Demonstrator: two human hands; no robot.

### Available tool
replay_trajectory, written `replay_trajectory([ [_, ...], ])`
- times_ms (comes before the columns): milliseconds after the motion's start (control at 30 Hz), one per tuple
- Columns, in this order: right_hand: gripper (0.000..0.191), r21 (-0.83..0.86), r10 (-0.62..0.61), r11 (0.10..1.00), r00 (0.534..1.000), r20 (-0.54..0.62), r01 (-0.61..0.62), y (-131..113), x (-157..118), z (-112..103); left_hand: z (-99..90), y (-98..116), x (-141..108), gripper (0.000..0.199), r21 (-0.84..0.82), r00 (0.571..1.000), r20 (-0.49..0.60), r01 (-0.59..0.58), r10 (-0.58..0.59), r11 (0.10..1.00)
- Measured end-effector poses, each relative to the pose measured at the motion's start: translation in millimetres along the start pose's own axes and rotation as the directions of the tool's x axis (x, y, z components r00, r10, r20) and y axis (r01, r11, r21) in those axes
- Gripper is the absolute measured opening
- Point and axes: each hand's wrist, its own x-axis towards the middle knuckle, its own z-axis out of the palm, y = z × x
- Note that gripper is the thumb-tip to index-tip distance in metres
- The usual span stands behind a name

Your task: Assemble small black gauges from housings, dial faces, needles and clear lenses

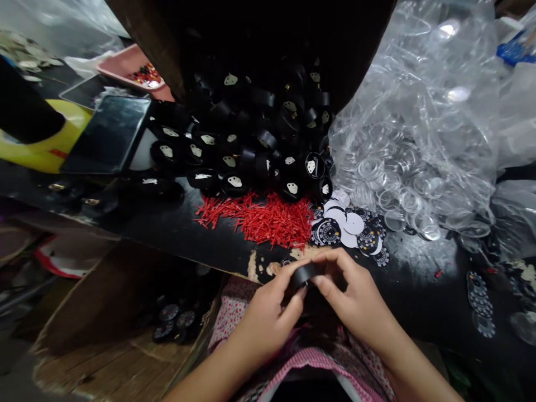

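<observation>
Between my two hands, at the table's front edge, is a round black timer housing (304, 273), tilted so that its side wall faces me. My left hand (274, 304) grips its left side with thumb and fingers. On the right, the thumb and fingers of my right hand (352, 285) close on the other side. A heap of red pointers (276, 220) lies just beyond my hands. Printed dial discs (329, 231), some turned white side up, are piled beside the pointers. Behind them stand many similar black housings (234, 181) with pale metal plates.
Clear round covers (402, 190) spill from a plastic bag (427, 84) on the right. A phone (109, 134) leans on a yellow object at left, near a pink basket (125, 64). Below left, an open carton (104, 312) holds dialled pieces (176, 318).
</observation>
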Motion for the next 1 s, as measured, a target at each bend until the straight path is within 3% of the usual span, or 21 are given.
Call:
replay_trajectory([
  [167,0.02,-0.08,-0.149,0.984,0.977,0.15,0.162,-9,2,1,-10.1,-5,-5,0.029,-0.29,0.986,0.034,0.166,-0.163,0.942],
  [367,0.019,-0.245,-0.204,0.942,0.97,0.132,0.231,-11,20,0,-17.2,-11,-10,0.033,-0.514,0.964,-0.021,0.218,-0.266,0.83],
  [433,0.018,-0.459,-0.169,0.874,0.985,0.027,0.163,-6,32,-2,-16.9,-9,-9,0.032,-0.583,0.962,-0.063,0.18,-0.265,0.792],
  [533,0.017,-0.729,-0.137,0.684,0.984,-0.109,0.014,-3,51,0,-11.1,-2,-1,0.024,-0.649,0.964,-0.123,0.102,-0.236,0.754],
  [667,0.017,-0.822,-0.123,0.569,0.989,-0.085,0.0,-8,63,9,-0.3,9,17,0.025,-0.736,0.963,-0.141,0.052,-0.229,0.675],
  [833,0.013,-0.806,-0.149,0.592,0.984,-0.1,0.008,-2,59,8,3.9,14,26,0.028,-0.731,0.957,-0.213,-0.023,-0.197,0.682],
  [1000,0.009,-0.691,-0.219,0.717,0.971,-0.099,0.091,3,47,4,7.3,11,21,0.029,-0.709,0.955,-0.218,-0.012,-0.203,0.705],
])
